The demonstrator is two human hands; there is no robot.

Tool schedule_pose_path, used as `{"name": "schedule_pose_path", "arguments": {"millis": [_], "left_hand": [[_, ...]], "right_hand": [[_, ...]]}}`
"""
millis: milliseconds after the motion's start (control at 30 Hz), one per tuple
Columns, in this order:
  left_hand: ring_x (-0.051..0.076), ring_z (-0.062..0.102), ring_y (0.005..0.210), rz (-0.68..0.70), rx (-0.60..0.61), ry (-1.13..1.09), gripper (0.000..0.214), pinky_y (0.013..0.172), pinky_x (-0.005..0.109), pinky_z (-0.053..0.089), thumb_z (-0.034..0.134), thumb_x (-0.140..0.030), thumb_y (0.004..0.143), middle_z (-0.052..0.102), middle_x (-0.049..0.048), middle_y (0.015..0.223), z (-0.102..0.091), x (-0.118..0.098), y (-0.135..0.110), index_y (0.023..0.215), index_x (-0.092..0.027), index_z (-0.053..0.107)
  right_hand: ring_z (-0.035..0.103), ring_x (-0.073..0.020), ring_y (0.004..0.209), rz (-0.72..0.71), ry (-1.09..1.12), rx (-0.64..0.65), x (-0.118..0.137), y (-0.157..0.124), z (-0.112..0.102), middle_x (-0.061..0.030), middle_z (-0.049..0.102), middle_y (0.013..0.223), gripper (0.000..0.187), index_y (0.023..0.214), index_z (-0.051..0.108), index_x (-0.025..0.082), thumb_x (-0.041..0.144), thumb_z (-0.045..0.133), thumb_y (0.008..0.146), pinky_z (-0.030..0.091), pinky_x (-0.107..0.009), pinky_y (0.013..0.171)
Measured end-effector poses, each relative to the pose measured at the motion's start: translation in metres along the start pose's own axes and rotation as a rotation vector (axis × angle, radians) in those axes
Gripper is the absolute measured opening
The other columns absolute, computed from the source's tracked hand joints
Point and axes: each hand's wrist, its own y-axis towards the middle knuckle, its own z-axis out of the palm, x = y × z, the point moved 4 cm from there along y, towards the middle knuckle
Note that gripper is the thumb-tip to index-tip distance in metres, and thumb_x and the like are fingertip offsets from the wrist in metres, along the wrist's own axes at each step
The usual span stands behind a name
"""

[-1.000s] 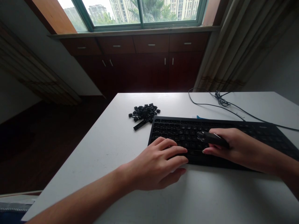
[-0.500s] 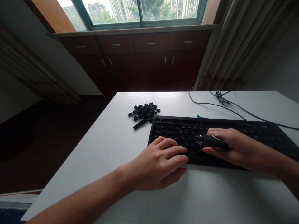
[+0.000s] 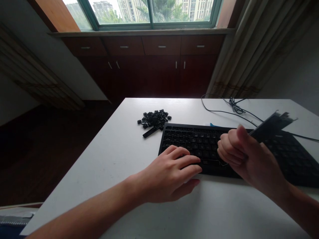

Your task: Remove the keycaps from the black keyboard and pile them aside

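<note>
A black keyboard [image 3: 199,135] lies on the white table, with keycaps gone from much of its left part. My left hand [image 3: 171,174] rests on its lower left edge, fingers stretched out and holding nothing. Over the keyboard's right half, my right hand [image 3: 251,159] is closed round a black keycap puller [image 3: 270,127]. The puller's broad end sticks up to the right, blurred by motion, and a thin wire shows below the fist. Left of the keyboard sits a heap of loose black keycaps [image 3: 156,118], with a long bar-shaped keycap [image 3: 151,131] at its front.
Behind the keyboard runs a black cable [image 3: 221,112], partly bundled. A small blue item [image 3: 213,124] peeks out at the keyboard's back edge. The white table [image 3: 119,156] has its left edge near my left forearm. Wooden cabinets [image 3: 159,73] stand beyond it.
My right hand has lifted from the keys and turned over, so the puller now points up and to the right. The left hand stays where it was.
</note>
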Motion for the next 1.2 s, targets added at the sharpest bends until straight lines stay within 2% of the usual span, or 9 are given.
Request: {"name": "schedule_pose_path", "arguments": {"millis": [300, 600, 1200], "left_hand": [[0.026, 0.057, 0.113, 0.017, -0.012, 0.033, 0.028, 0.094, 0.04, 0.045, 0.054, -0.033, 0.101, 0.067, 0.0066, 0.13, 0.0, -0.001, -0.001, 0.122, -0.017, 0.064], [0.025, 0.058, 0.113, 0.026, -0.024, 0.042, 0.027, 0.096, 0.038, 0.045, 0.053, -0.033, 0.102, 0.068, 0.0082, 0.128, 0.0, -0.001, -0.001, 0.119, -0.017, 0.065], [0.026, 0.058, 0.114, 0.038, -0.027, 0.057, 0.026, 0.095, 0.039, 0.046, 0.054, -0.033, 0.101, 0.066, 0.0077, 0.132, 0.001, -0.001, -0.001, 0.119, -0.018, 0.065]], "right_hand": [[0.028, -0.0126, 0.053, 0.061, -0.207, -0.147, -0.022, 0.001, -0.005, 0.0032, 0.031, 0.06, 0.056, 0.058, 0.04, 0.022, 0.06, 0.057, 0.095, 0.021, -0.033, 0.049], [0.031, -0.0142, 0.055, -0.015, -0.358, -0.112, -0.027, -0.006, -0.003, 0.0024, 0.034, 0.06, 0.052, 0.06, 0.044, 0.022, 0.055, 0.05, 0.1, 0.024, -0.034, 0.051], [0.031, -0.0143, 0.054, -0.019, -0.358, -0.12, -0.021, -0.003, -0.003, 0.0023, 0.035, 0.058, 0.054, 0.059, 0.043, 0.022, 0.058, 0.052, 0.098, 0.024, -0.033, 0.05]]}}
